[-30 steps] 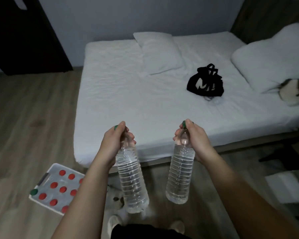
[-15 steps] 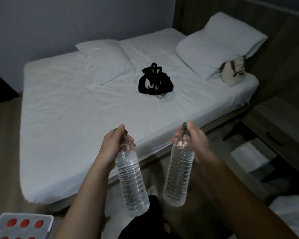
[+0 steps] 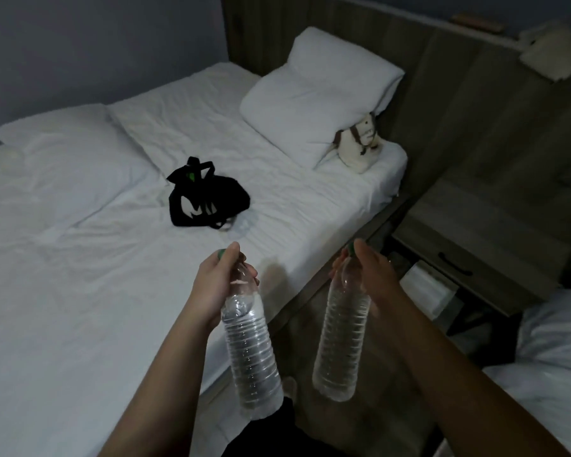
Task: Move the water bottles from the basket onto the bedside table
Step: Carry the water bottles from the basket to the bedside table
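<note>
Your left hand (image 3: 216, 285) has its fingers curled round the neck of the first water bottle (image 3: 251, 354), just under the green cap. This bottle hangs down in the air at the near edge of the bed (image 3: 80, 291). Your right hand (image 3: 368, 275) is clamped the same way on the neck of the second water bottle (image 3: 342, 344), which hangs over the floor just beside the bed. The bedside table (image 3: 495, 225) stands ahead to your right, well apart from both bottles. A black bag (image 3: 205, 199) lies mid-mattress. A plush toy (image 3: 360, 146) leans on a pillow (image 3: 317, 94) at the bed's head corner.
</note>
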Demonstrator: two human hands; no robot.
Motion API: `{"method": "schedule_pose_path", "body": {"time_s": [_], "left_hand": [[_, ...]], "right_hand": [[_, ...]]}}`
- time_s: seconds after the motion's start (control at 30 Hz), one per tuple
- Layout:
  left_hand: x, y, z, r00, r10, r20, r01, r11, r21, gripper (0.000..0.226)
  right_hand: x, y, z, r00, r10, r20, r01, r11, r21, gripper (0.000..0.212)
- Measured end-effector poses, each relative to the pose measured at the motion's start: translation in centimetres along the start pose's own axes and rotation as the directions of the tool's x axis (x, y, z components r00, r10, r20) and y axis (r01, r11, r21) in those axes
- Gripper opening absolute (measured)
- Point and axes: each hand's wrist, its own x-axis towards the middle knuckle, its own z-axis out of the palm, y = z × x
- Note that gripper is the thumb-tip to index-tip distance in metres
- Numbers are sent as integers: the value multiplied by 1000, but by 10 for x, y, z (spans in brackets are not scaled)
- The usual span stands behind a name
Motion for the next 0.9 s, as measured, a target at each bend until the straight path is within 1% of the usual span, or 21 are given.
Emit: {"method": "schedule_pose_path", "body": {"time_s": [0.1, 0.2, 0.27, 0.37, 0.47, 0.6, 0.7, 0.8, 0.83, 0.9], "left_hand": [[48, 15, 36, 996, -9, 91, 5, 999, 43, 30], [81, 23, 74, 988, -27, 149, 17, 998, 66, 29], [101, 25, 101, 983, -39, 182, 24, 996, 84, 28], [122, 23, 145, 969, -73, 235, 49, 993, 107, 29], [141, 18, 197, 959, -78, 273, 38, 989, 146, 30], [158, 12, 274, 965, -41, 260, 5, 990, 139, 31], [166, 10, 335, 972, -33, 231, 0, 990, 141, 33], [169, 13, 393, 979, 2, 204, -32, 989, 147, 35], [170, 14, 411, 980, 26, 197, -56, 988, 147, 35], [173, 17, 443, 980, 75, 183, -103, 983, 154, 36]], "right_hand": [[35, -18, -22, 996, 13, -86, -10, 1000, 25, 36], [56, -27, -52, 980, 43, -195, -36, 999, 38, 35], [68, -35, -74, 972, 41, -230, -20, 995, 94, 34], [82, -43, -112, 960, 41, -279, -6, 992, 126, 34], [102, -48, -158, 947, 33, -321, 24, 985, 173, 33], [134, -62, -226, 944, 36, -327, 17, 987, 157, 35], [154, -87, -278, 947, 33, -320, 5, 993, 116, 35], [171, -110, -327, 950, -7, -311, 35, 996, 85, 33], [177, -116, -342, 951, -27, -308, 46, 997, 54, 32], [190, -125, -367, 952, -65, -300, 49, 997, -62, 31]]}}
